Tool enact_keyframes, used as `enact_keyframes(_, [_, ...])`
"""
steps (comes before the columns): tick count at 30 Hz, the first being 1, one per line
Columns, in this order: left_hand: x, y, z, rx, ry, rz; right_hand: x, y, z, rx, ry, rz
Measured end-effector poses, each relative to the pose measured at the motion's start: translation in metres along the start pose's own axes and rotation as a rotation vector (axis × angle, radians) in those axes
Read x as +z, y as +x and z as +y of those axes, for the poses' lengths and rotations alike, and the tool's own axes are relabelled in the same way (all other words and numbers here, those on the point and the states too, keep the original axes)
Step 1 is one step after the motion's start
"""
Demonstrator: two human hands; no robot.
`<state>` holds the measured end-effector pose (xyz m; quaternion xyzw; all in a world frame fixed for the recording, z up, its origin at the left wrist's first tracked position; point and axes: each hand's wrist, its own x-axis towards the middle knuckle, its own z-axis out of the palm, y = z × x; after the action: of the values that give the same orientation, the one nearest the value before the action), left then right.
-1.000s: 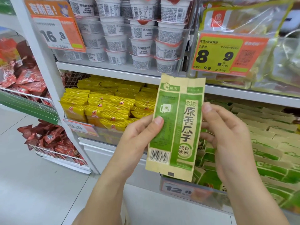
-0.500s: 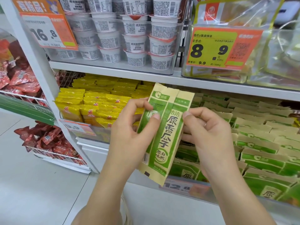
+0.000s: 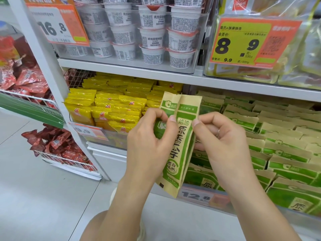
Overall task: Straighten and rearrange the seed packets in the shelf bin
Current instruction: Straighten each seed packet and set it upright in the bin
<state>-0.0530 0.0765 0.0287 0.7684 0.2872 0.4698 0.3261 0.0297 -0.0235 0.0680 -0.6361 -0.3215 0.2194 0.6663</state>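
While both hands work it in front of the shelf, the green and tan seed packet (image 3: pixel 177 141) is held upright, creased lengthwise down the middle. Left hand (image 3: pixel 149 145) pinches its left half near the top and the right hand (image 3: pixel 224 145) pinches the right edge. Behind it sits the shelf bin (image 3: pixel 196 194) full of matching green packets (image 3: pixel 281 153), with yellow packets (image 3: pixel 107 108) in the next bin over to the left.
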Motion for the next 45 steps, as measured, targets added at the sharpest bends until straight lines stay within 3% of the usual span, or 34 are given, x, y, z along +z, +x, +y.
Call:
enact_keyframes(13, [0.001, 0.001, -0.003, -0.034, -0.088, -0.016, 0.0, 0.0, -0.002, 0.026, 0.04, -0.021])
enact_keyframes(20, [-0.001, 0.005, 0.003, -0.234, -0.517, -0.15, -0.002, 0.001, -0.001, 0.082, 0.118, -0.091])
enact_keyframes(27, [-0.006, 0.005, 0.001, -0.193, -0.596, -0.278, -0.001, 0.001, -0.001, 0.079, 0.132, -0.104])
enact_keyframes(40, [-0.003, 0.004, 0.002, -0.214, -0.561, -0.214, -0.002, 0.002, 0.0, 0.112, 0.142, -0.109])
enact_keyframes(45, [-0.007, 0.009, 0.001, -0.381, -0.662, -0.002, 0.002, -0.002, 0.0, 0.095, 0.025, -0.209])
